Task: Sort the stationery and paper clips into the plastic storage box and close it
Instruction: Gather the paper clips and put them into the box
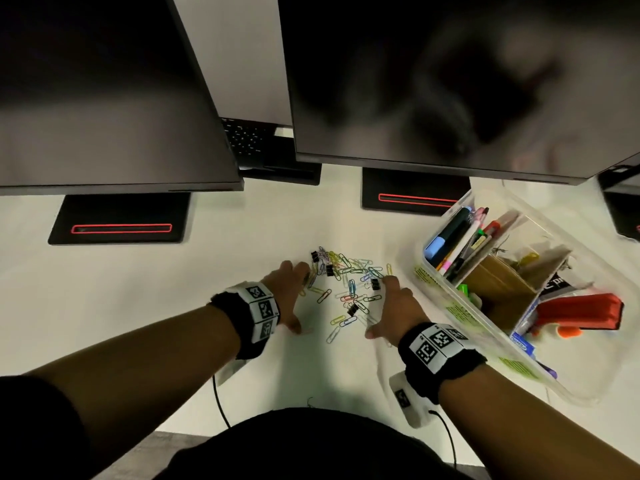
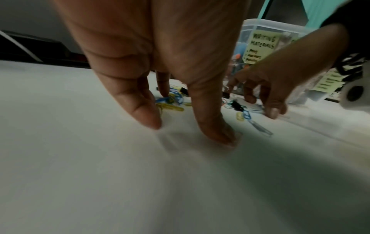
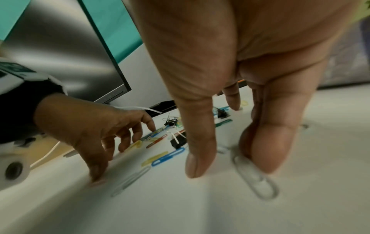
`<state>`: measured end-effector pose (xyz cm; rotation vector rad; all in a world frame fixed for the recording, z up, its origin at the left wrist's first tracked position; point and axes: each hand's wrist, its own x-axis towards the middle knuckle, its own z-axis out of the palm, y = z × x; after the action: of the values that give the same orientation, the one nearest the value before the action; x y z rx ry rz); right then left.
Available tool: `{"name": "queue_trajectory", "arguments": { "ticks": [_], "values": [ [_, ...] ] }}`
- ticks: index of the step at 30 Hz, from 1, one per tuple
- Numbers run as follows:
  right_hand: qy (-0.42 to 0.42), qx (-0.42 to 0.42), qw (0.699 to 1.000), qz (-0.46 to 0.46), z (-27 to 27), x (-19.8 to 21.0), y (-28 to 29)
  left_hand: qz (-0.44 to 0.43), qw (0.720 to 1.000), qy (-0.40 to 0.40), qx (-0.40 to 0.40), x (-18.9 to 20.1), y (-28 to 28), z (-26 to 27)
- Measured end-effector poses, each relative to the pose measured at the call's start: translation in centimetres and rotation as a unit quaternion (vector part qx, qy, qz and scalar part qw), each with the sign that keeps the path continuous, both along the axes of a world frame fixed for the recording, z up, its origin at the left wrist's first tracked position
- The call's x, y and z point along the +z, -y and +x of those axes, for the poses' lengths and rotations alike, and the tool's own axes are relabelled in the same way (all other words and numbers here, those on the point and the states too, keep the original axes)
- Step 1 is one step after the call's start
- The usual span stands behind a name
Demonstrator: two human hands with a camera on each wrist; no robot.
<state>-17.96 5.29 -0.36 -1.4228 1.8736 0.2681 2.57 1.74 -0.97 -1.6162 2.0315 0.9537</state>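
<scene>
Left hand first: I have its fingers spread and nearly straight, tips down on the white table at the left edge of the scatter, holding nothing. Between my two hands, around the middle of the table and nearer its front edge than the black monitor stands, lies the loose spread of coloured wire paper clips with a few small black binder clips mixed in. I judge these light, thin and slick on the smooth top; single ones lie flat and would be hard to pinch, so I would rake them into a heap from both sides and scoop, taking the binder clips by their bodies. My right hand mirrors the left on the scatter's right edge, fingers extended onto the table and gripping nothing; the right wrist view shows one pale clip just beside its fingertips. Further right, toward the table's right edge, the clear plastic storage box stands open, its divided compartments already holding markers, pens and other stationery. I see no lid.
</scene>
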Motion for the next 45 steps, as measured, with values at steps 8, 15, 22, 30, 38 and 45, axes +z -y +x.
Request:
{"name": "queue_trajectory", "arguments": {
  "ticks": [8, 15, 22, 30, 38, 45],
  "values": [
    [0.067, -0.044, 0.992, -0.1, 1.6, -0.5, 2.2, -0.048, 0.988, -0.123, 0.076, -0.5, 1.7, -3.5],
    [0.037, 0.036, 0.987, -0.149, 0.8, -0.8, 3.1, -0.123, 0.984, -0.112, 0.061, -0.6, 4.5, -2.2],
    [0.087, 0.031, 0.976, -0.196, 0.9, -1.0, 2.2, -0.105, 0.986, -0.128, 0.02, -1.8, 3.6, -3.5],
    [0.116, 0.119, 0.977, -0.134, 1.7, -1.8, 0.9, -0.137, 0.979, -0.138, 0.053, -1.3, 3.6, -3.4],
    [0.112, 0.133, 0.971, -0.164, 1.7, -2.0, 0.8, -0.12, 0.983, -0.125, 0.062, -1.4, 2.9, -3.2],
    [0.172, -0.082, 0.956, -0.225, 1.6, -2.1, 2.4, -0.116, 0.973, -0.149, 0.136, -1.5, 2.5, -2.1]
  ]
}}
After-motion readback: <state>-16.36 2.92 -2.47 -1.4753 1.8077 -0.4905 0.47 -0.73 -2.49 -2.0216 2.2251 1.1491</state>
